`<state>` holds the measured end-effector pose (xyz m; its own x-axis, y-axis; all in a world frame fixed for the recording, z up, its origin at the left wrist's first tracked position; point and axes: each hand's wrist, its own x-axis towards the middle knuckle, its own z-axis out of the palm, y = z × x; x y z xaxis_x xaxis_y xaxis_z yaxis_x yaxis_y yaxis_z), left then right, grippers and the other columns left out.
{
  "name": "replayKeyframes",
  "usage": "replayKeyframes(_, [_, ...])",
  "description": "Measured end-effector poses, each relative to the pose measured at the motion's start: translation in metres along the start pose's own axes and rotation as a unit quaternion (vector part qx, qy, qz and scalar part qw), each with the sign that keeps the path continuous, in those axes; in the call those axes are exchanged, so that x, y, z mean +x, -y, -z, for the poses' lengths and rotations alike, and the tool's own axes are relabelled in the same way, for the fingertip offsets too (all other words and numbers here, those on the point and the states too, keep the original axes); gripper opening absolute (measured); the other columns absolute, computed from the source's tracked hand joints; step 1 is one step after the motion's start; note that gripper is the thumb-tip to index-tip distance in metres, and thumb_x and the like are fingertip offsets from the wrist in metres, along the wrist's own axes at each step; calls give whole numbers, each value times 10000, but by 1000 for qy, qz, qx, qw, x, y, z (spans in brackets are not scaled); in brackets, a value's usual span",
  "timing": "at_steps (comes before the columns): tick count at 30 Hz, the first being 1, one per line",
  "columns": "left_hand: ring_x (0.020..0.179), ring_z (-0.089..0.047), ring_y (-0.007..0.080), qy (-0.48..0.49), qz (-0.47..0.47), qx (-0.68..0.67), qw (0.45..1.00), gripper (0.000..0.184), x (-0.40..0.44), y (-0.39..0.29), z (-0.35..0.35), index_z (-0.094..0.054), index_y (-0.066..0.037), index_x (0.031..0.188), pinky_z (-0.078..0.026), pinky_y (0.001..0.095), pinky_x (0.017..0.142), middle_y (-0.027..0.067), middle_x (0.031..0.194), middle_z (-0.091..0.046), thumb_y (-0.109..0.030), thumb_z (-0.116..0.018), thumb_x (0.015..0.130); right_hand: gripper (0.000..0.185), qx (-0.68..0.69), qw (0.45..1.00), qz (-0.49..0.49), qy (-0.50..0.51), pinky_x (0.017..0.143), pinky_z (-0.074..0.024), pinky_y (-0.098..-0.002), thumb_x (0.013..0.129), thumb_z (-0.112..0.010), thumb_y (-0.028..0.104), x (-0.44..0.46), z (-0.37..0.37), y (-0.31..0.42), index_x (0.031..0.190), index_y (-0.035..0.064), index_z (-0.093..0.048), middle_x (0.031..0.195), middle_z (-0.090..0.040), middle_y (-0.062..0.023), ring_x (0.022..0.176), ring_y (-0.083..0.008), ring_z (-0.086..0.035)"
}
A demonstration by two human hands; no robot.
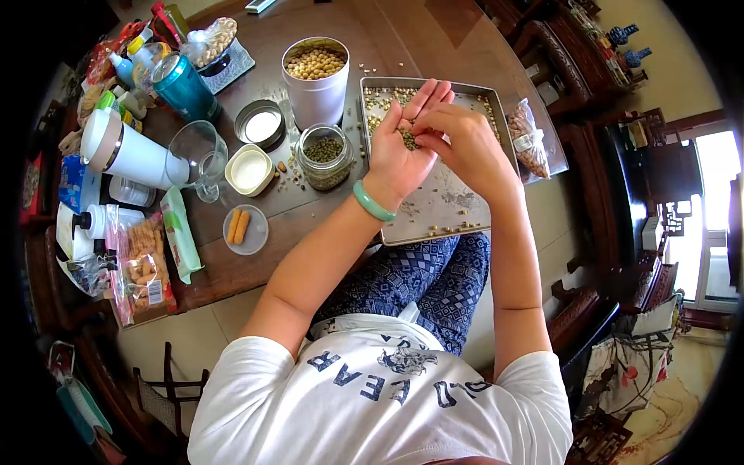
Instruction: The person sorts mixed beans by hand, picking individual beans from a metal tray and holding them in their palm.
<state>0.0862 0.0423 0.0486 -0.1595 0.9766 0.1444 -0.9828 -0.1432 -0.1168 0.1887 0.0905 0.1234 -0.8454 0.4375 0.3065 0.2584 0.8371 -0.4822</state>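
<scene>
Left hand (399, 159): one, palm up, fingers spread in a shallow cup; holds a small pile of green beans (408, 140), count obscured. Green bangle (374, 201) at its wrist. Right hand (459, 139): one, over the left palm, thumb and fingers bent close together at the pile; whether a bean is pinched, cannot tell.

Rectangular grey metal tray (446, 225): one, beneath the hands, partly hidden by them; loose pale beans scattered inside.

Writing: dark upside-down lettering on the white shirt (349, 434), one word ending "EAR", the remainder uncertain. Print on the turquoise metal can (186, 89): illegible. Barcode on the clear-and-pink snack bag (146, 263).

On the dark wooden counter (418, 48): clear glass jar of green beans (326, 172), one; white cylindrical tin of yellow beans (316, 101), one; brown finger-shaped sticks (237, 227), two, on one round translucent dish (256, 239). Bottles at far left overlap; count uncertain.
</scene>
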Motion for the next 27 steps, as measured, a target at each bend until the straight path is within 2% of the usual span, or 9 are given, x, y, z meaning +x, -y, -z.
replayKeyframes(9, [1421, -278, 266, -1, 22, 47, 999, 541, -2, 2, 1, -341, 9, 1444, -229, 393, 1181, 158, 1503, -356, -334, -203, 1050, 141, -77, 996, -40, 18, 720, -488, -404, 822, -645, 101, -2, -7, 6, 905, 2, -589, 907, -632, -153, 809, -331, -614])
replayKeyframes(12, [1408, -301, 256, 3, 21, 46, 999, 543, -2, 2, -2, -347, 5, 1441, -248, 388, 1174, 156, 1499, -363, -347, -204, 1052, 131, -24, 998, -50, 12, 700, -492, -387, 835, -631, 99, 2, -1, 8, 909, 1, -587, 879, -627, -151, 773, -307, -615])
replayKeyframes(14, [1315, -423, 232, -51, 9, 48, 998, 514, -3, 1, -6, -414, 2, 1383, -345, 376, 1124, 130, 1408, -461, -349, -231, 1055, 136, 30, 996, -81, 31, 684, -496, -361, 848, -625, 104, 13, 9, 13, 922, -2, -584, 843, -617, -149, 746, -279, -614])
replayKeyframes(15, [1121, -558, 200, -53, 22, -7, 998, 400, -3, -2, 5, -504, -10, 1233, -476, 367, 1007, 73, 1175, -569, -312, -314, 1052, 146, 32, 998, -47, 0, 684, -488, -392, 842, -613, 125, 21, 11, 14, 906, -2, -580, 842, -617, -169, 746, -320, -609])
replayKeyframes(16, [1121, -558, 200, -54, 22, -6, 998, 400, -2, 0, 10, -504, -10, 1233, -476, 367, 1007, 73, 1175, -569, -312, -314, 1052, 159, 34, 999, -14, -32, 684, -480, -423, 836, -602, 145, 29, 13, 15, 891, -2, -576, 842, -616, -188, 745, -360, -603])
replayKeyframes(18, [1146, -548, 259, -167, -23, -9, 986, 263, -1, 5, 12, -474, 5, 1037, -510, 366, 990, 112, 1093, -558, -256, -442, 1025, 166, 35, 998, -14, -47, 677, -482, -412, 830, -601, 154, 50, 10, 21, 875, -4, -580, 824, -623, -179, 747, -358, -606])
replayKeyframes(19, [1095, -563, 251, -125, -10, -11, 992, 223, -4, 6, 11, -458, -21, 932, -504, 396, 1000, 79, 1013, -544, -226, -513, 999, 159, 16, 998, 27, -52, 682, -492, -378, 838, -613, 139, 62, 8, 24, 900, -5, -586, 840, -631, -162, 750, -312, -615])
replayKeyframes(23, [1011, -560, 196, -127, -20, -5, 992, 233, -8, 12, 1, -477, -23, 926, -487, 382, 998, 33, 924, -517, -239, -479, 1014, 164, -2, 996, 82, -40, 706, -508, -350, 851, -617, 132, 106, -10, 27, 935, -8, -604, 875, -647, -140, 762, -268, -626])
replayKeyframes(27, [1084, -569, 196, -142, -22, 42, 989, 179, -2, 11, 18, -528, -26, 1001, -488, 328, 978, 42, 975, -561, -166, -417, 1018, 191, 45, 983, 160, -75, 711, -516, -354, 837, -638, 120, 126, -29, 21, 988, 3, -628, 890, -654, -137, 775, -252, -634])
